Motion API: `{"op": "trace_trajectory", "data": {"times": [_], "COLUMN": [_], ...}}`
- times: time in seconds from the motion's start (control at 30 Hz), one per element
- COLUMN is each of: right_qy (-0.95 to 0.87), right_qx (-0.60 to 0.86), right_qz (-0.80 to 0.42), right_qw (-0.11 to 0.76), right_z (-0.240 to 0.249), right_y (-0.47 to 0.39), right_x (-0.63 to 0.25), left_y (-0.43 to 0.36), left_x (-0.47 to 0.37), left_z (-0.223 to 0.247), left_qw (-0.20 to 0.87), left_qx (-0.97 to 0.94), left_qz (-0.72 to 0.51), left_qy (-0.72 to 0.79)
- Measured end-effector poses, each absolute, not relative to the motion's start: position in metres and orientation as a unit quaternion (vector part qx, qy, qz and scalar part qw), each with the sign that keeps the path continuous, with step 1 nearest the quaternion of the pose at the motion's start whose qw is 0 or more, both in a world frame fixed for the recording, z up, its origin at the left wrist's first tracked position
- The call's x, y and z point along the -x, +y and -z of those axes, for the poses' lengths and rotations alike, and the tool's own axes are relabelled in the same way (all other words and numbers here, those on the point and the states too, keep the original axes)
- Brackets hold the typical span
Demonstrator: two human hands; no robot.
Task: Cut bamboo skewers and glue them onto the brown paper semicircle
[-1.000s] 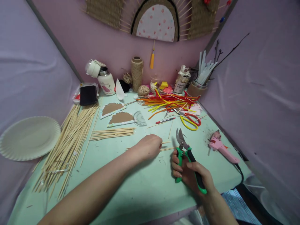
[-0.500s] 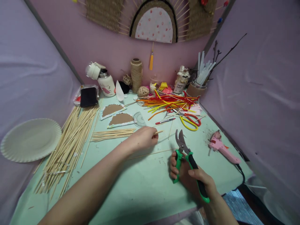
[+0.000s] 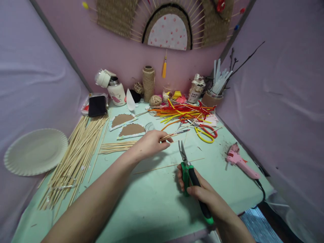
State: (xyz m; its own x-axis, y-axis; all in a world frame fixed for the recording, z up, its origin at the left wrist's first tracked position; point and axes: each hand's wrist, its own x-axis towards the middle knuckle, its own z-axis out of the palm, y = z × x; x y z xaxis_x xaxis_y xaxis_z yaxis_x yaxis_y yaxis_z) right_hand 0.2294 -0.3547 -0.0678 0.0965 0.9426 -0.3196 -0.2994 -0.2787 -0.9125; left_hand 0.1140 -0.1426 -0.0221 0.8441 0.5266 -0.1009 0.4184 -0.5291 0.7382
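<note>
My left hand [image 3: 154, 143] is at the middle of the table with its fingers closed on thin wooden sticks [image 3: 165, 136], whose ends poke out to the right. In my right hand [image 3: 196, 189] are green-and-black pruning shears [image 3: 187, 167], blades pointing up and slightly apart, just right of the left fingertips. A row of trimmed sticks [image 3: 116, 147] lies under and left of my left wrist. One long thin stick [image 3: 164, 167] rests between the hands. Behind them are two cardboard half-circles [image 3: 133, 129] and a partly hidden protractor [image 3: 149, 127].
A large stick pile [image 3: 78, 152] and a paper plate [image 3: 36, 152] are at the left. Red-and-yellow scissors [image 3: 206, 133] lie below colourful pipe cleaners [image 3: 182, 111]. A pink glue gun [image 3: 241, 162] with a cord sits at the right. Bottle [image 3: 116, 93] and twine spool [image 3: 148, 82] stand behind.
The shears have moved left, toward my left hand, and their blades have drawn closer together. My left hand has shifted slightly left and up, its fingers more extended around the sticks.
</note>
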Motion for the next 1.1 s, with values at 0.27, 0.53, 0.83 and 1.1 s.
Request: {"op": "trace_trajectory", "data": {"times": [0.27,0.53,0.83,1.1], "right_qy": [-0.325,-0.326,-0.321,-0.306], "right_qx": [0.536,0.535,0.545,0.536], "right_qz": [-0.596,-0.595,-0.591,-0.597], "right_qw": [0.502,0.503,0.5,0.512], "right_z": [0.067,0.069,0.065,0.069], "right_y": [-0.354,-0.354,-0.352,-0.353], "right_x": [-0.23,-0.231,-0.23,-0.23], "left_y": [-0.145,-0.154,-0.157,-0.159], "left_x": [-0.114,-0.115,-0.116,-0.116], "left_z": [0.017,0.018,0.022,0.023], "left_qw": [0.417,0.416,0.414,0.418], "left_qx": [-0.862,-0.87,-0.879,-0.877], "left_qz": [-0.066,-0.034,-0.03,-0.021], "left_qy": [0.279,0.261,0.233,0.234]}}
